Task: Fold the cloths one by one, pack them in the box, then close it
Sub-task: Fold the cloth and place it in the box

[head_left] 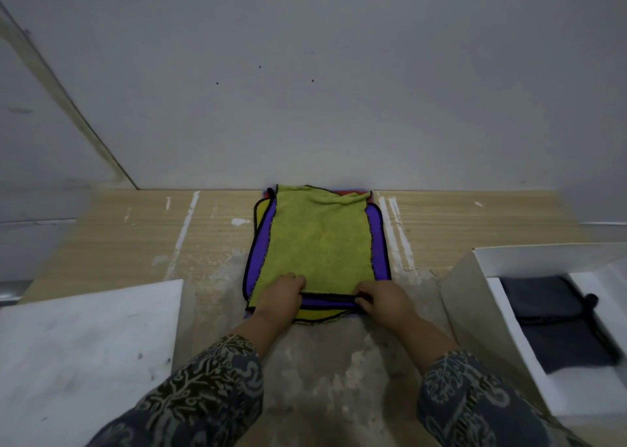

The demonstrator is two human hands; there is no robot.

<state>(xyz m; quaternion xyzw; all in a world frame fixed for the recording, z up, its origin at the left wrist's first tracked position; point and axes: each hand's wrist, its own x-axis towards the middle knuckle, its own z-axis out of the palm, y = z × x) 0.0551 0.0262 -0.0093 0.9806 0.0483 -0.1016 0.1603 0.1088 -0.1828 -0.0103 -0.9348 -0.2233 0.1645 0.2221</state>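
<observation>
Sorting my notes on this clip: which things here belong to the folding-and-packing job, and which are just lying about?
Job: green cloth, purple cloth under it, left hand, right hand, white box, dark cloth inside.
Lying about: white sheet, table.

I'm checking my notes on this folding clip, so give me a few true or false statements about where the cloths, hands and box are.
1. Both hands, left hand and right hand, are at the near edge of the green cloth. True.
2. The green cloth lies on top of a purple cloth. True.
3. The white box is empty. False: a dark cloth lies inside.
4. The box is on the person's left. False: it is on the right.
</observation>
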